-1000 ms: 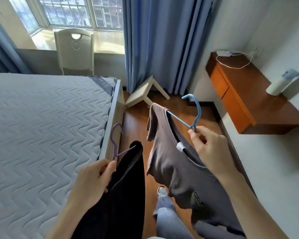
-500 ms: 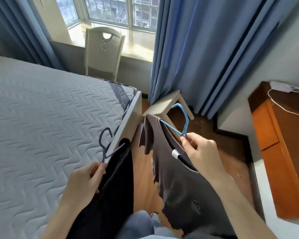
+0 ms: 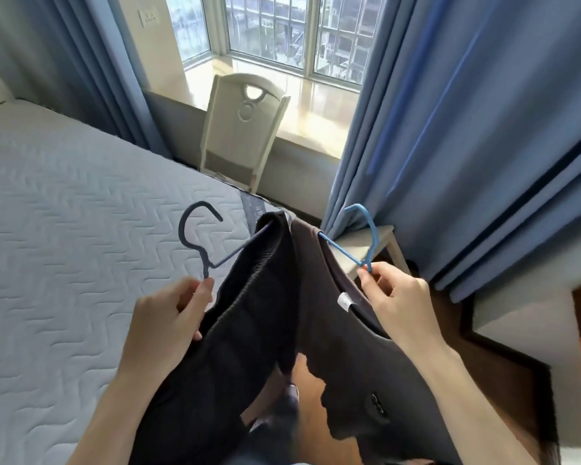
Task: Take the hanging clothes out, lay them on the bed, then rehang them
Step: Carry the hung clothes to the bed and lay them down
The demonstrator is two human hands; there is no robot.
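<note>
Head view. The left hand pinches the neck of the dark slate-blue plastic hanger, which carries a black ribbed knit garment. The right hand pinches the neck of the light blue plastic hanger, which carries a dark grey-brown T-shirt. The two garments hang touching, at the near right corner of the bed.

Step judged: laying them on the bed. Suggest the left one goes first, hem down before the shoulders so the cloth spreads flat. Hold the hooks apart, since they could snag.

Surface: white quilted mattress, to the left. Wooden floor shows below the garments.

Room: a cream chair stands at the far bed edge below the window. Blue curtains hang at right, with a small cream stool at their foot.
</note>
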